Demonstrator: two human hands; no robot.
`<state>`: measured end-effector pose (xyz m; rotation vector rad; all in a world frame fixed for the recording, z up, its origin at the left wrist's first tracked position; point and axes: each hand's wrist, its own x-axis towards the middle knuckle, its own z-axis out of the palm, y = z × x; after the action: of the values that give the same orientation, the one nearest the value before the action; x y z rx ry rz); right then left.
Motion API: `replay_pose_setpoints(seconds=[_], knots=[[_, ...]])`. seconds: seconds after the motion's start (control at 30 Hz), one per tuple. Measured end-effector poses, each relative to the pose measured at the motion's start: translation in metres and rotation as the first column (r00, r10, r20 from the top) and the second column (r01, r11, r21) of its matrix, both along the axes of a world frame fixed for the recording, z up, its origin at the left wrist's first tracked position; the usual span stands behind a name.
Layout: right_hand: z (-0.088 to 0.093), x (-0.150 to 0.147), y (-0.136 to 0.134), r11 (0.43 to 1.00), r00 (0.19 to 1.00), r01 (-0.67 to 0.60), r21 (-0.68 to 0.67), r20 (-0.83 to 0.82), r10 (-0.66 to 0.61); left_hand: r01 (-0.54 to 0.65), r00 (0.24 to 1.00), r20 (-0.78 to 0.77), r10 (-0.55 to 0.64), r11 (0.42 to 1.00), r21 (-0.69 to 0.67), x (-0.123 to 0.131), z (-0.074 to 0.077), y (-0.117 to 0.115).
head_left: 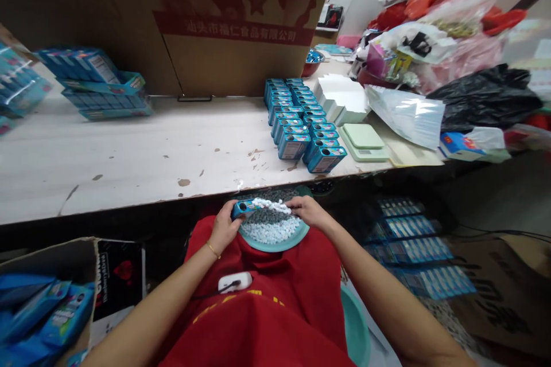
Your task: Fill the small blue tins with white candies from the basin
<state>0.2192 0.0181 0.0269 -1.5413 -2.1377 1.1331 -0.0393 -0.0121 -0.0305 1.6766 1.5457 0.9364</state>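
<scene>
My left hand (224,227) grips a small blue tin (241,209) with a dark opening on its top. In my right hand (307,212), closed fingers hold the end of what looks like a scoop, mostly covered by a heap of small white candies (272,205). The heap reaches across to the tin's open top. Beneath both hands, a teal bowl (275,248) full of white candies (269,231) rests on my lap. A few white pieces lie at the table edge just above the tin.
Rows of blue tins (295,146) stand on the white table (129,155), beside a pale green scale (364,140) and stacked white cards (342,97). A large carton (241,69) stands behind. Packed trays (103,89) sit left; blue bags fill an open box (47,309).
</scene>
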Motion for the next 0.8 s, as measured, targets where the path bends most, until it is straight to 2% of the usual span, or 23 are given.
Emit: replay_pose_setpoints(seconds=[0.1,0.17,0.27,0.37,0.47,0.57,0.8], knots=[[0.019,-0.013,0.004,0.991,0.981,-0.12,0.062,0.16,0.109,0.032,0.999,-0.018,-0.032,0.999,0.013,0.006,-0.001,0.0],[0.03,-0.024,0.004,0.978,0.94,-0.19,0.083,0.302,0.157,0.04,0.998,-0.039,-0.039,0.999,0.016,0.009,-0.002,0.0],[0.05,-0.041,0.002,0.966,0.844,-0.244,0.081,0.509,0.17,0.056,0.995,-0.081,-0.054,0.998,0.028,0.01,-0.004,0.001],[0.069,-0.057,-0.001,0.966,0.75,-0.252,0.061,0.643,0.155,0.07,0.993,-0.093,-0.067,0.997,0.033,0.009,-0.007,0.001],[0.08,-0.069,-0.002,0.964,0.716,-0.258,0.071,0.684,0.141,0.068,0.995,-0.077,-0.066,0.997,0.03,0.009,-0.007,0.0],[0.083,-0.074,-0.003,0.958,0.714,-0.275,0.083,0.684,0.146,0.066,0.996,-0.055,-0.065,0.998,0.022,0.008,-0.007,0.0],[0.086,-0.066,-0.005,0.954,0.721,-0.277,0.113,0.68,0.129,0.036,0.999,0.006,-0.036,0.999,0.013,0.005,-0.007,-0.002]])
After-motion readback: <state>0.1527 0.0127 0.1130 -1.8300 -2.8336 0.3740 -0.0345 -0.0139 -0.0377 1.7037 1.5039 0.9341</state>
